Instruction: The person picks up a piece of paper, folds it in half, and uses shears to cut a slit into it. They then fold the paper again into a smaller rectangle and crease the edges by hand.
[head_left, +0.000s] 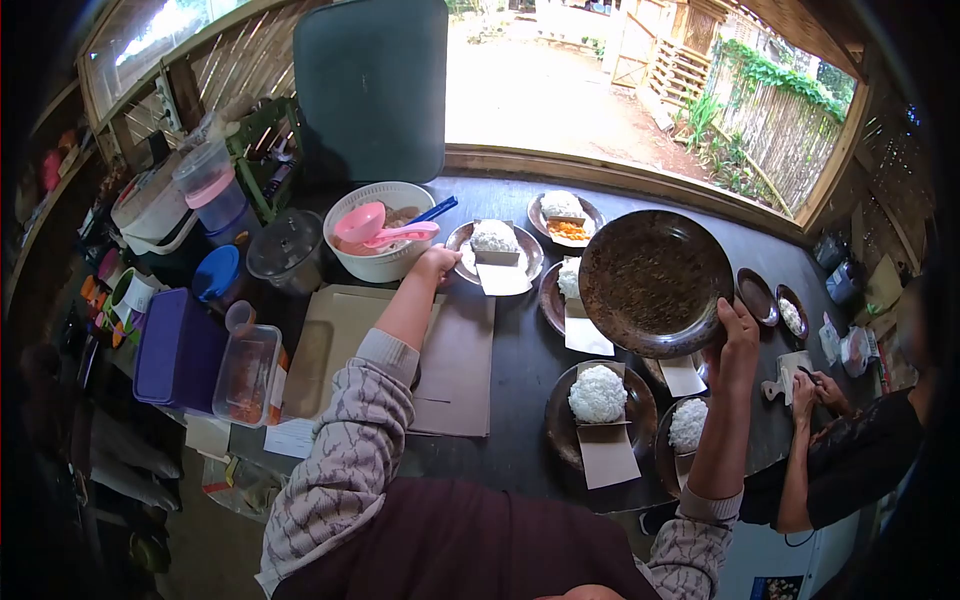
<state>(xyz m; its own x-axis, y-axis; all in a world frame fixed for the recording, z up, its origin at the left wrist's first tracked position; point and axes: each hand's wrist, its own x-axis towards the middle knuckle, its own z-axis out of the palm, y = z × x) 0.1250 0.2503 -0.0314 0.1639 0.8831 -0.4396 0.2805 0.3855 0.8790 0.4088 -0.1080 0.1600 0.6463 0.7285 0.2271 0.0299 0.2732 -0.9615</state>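
My right hand [738, 328] grips the rim of an empty dark brown plate [655, 285], raised and tilted above the table. My left hand [437, 263] is closed on the left edge of another plate [533, 260], which bears a mound of white rice [494, 237] on a folded piece of brown paper. Around them stand several similar plates with rice and paper, one with orange food [567, 230] beside its rice. The raised plate partly hides those beneath it.
A white basin [375, 265] holds a pink scoop [361, 221]. Brown paper sheets [455, 370] lie in front of it. Left are a purple container [172, 350] and a clear tub [246, 375]. On the right, another person's hands [808, 392] work at a small board.
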